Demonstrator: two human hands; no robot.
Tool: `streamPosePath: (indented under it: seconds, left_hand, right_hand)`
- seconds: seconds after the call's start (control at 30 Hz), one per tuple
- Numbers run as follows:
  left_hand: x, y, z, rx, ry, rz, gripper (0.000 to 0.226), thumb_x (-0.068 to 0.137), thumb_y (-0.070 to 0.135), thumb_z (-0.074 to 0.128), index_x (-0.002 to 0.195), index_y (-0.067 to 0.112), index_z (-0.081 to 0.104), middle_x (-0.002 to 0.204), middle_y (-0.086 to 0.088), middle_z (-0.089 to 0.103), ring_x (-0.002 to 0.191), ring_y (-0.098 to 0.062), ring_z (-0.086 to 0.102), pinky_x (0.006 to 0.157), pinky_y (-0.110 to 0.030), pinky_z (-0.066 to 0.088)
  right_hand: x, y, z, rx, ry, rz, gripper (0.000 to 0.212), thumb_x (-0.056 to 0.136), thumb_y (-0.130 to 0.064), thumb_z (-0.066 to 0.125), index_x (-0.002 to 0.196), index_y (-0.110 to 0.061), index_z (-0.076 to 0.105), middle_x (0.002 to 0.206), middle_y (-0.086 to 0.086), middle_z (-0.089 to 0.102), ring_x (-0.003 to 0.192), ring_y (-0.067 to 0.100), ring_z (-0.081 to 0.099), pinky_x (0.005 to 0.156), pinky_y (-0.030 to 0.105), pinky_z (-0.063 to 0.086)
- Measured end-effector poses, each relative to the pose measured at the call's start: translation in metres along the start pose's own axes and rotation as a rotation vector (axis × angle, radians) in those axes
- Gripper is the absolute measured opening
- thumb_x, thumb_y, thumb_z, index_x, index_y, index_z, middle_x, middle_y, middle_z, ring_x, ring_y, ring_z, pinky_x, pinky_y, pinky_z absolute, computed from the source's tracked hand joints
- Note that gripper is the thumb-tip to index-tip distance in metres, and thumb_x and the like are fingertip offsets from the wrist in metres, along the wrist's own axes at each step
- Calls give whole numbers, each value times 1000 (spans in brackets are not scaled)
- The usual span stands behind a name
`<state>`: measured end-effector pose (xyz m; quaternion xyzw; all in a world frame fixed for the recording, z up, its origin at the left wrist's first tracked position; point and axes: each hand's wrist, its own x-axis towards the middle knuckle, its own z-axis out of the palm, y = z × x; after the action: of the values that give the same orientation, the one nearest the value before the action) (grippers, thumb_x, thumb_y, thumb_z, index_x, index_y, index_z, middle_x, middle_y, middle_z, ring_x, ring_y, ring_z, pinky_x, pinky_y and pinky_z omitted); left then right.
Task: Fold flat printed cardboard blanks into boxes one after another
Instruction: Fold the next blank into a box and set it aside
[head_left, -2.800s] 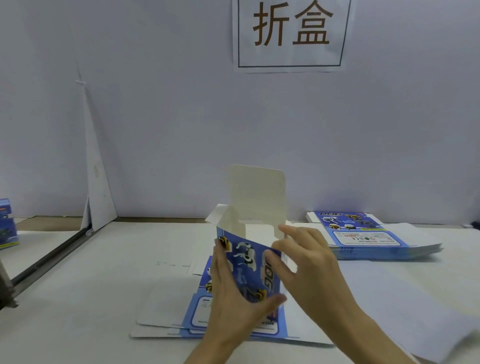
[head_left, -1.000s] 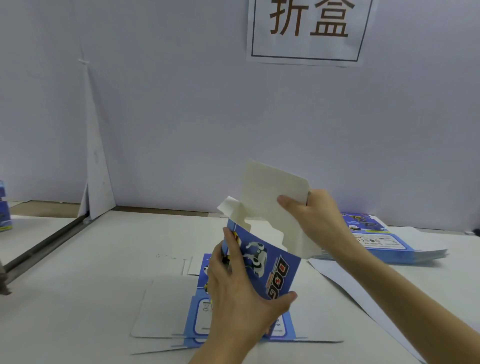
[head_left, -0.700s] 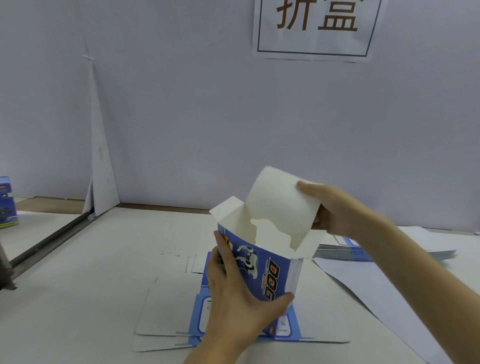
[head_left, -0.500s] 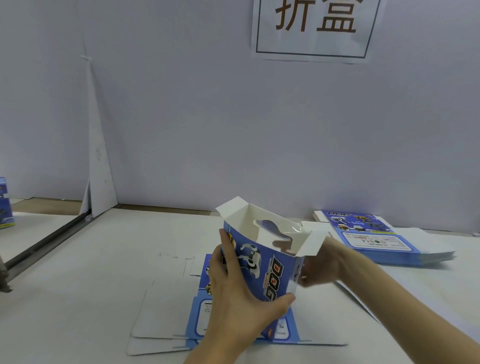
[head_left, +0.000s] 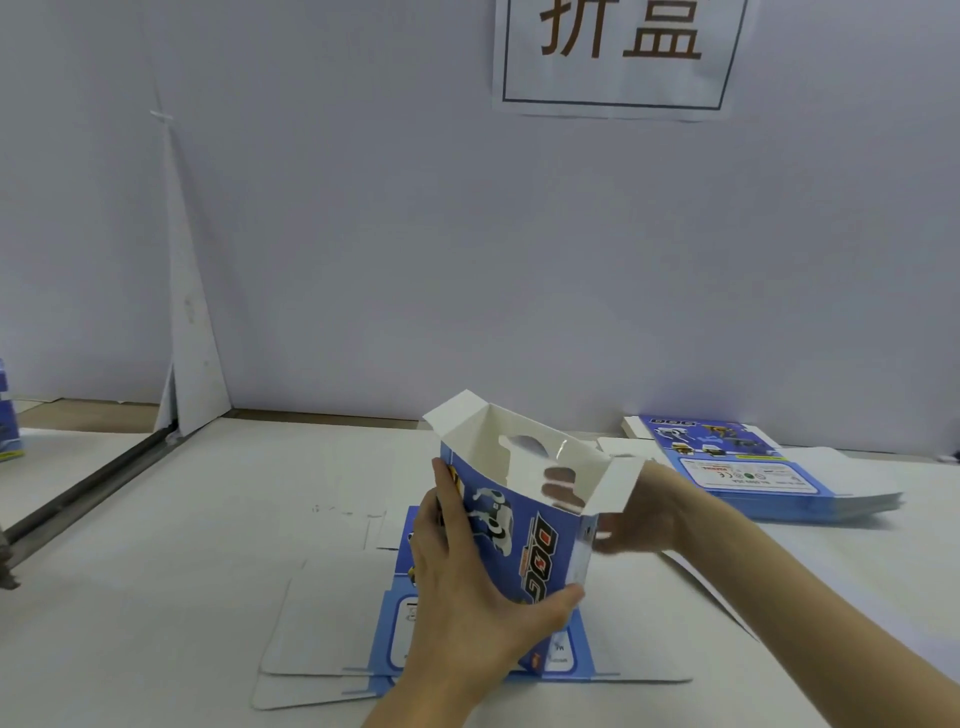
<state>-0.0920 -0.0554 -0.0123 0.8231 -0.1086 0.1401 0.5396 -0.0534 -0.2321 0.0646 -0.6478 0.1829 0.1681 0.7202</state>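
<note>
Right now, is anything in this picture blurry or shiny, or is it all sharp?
Head view: the right hand is smeared by motion blur, while the left hand on the box looks sharper. Head view: a small bright glare sits on the box's clear window. Head view: the light is soft and even, with only faint shadows on the table.

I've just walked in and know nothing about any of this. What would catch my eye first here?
First, the blue printed box, half folded with its top open, held upright mid-table by the left hand in front and the right hand reaching behind it. Next, the wall sign with two big brown characters high above, and the stack of flat blanks lying on the table to the right.
</note>
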Motion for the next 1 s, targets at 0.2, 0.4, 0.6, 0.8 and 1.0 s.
streamPosePath:
  seconds: [0.2, 0.4, 0.6, 0.8, 1.0]
  left_hand:
    - [3, -2, -2, -4, -38, 20, 133, 43, 79, 70, 118, 67, -39, 127, 43, 6, 140, -10, 14, 110, -47, 33]
    - [3, -2, -1, -38, -1, 19, 130, 42, 79, 69, 121, 68, -34, 136, 32, 11, 137, -8, 19, 107, -42, 36]
    - [4, 1, -1, 0, 12, 28, 129, 41, 79, 65, 116, 67, -39, 132, 35, 9, 132, -2, 16, 109, -41, 34]
    - [1, -1, 1, 30, 14, 13, 126, 42, 79, 62, 120, 63, -36, 143, 24, 8, 131, -2, 16, 111, -37, 31]
    - [-2, 1, 6, 9, 48, 6, 127, 44, 73, 65, 124, 60, -33, 141, 19, 9, 131, -3, 17, 111, -38, 31]
  right_hand:
    - [-12, -40, -3, -1, 251, -626, 20, 93, -8, 58, 112, -9, 62, 85, 8, 68, 64, 13, 67, 50, 22, 51]
    - [-22, -50, 3, -573, 359, -1124, 42, 92, 3, 54, 89, -35, 71, 77, -15, 67, 66, 2, 54, 61, 12, 41]
    - [-38, -56, 16, -422, 271, -1049, 28, 91, -46, 58, 116, -37, 67, 82, -11, 64, 75, 8, 55, 71, 27, 46]
    - [-49, -65, 34, -173, 241, -676, 10, 89, -19, 63, 87, -14, 72, 74, 6, 65, 65, 20, 58, 59, 27, 48]
    - [-54, -85, 37, -643, 435, -816, 21, 82, -12, 63, 70, -28, 71, 69, -6, 67, 67, 13, 57, 59, 21, 45]
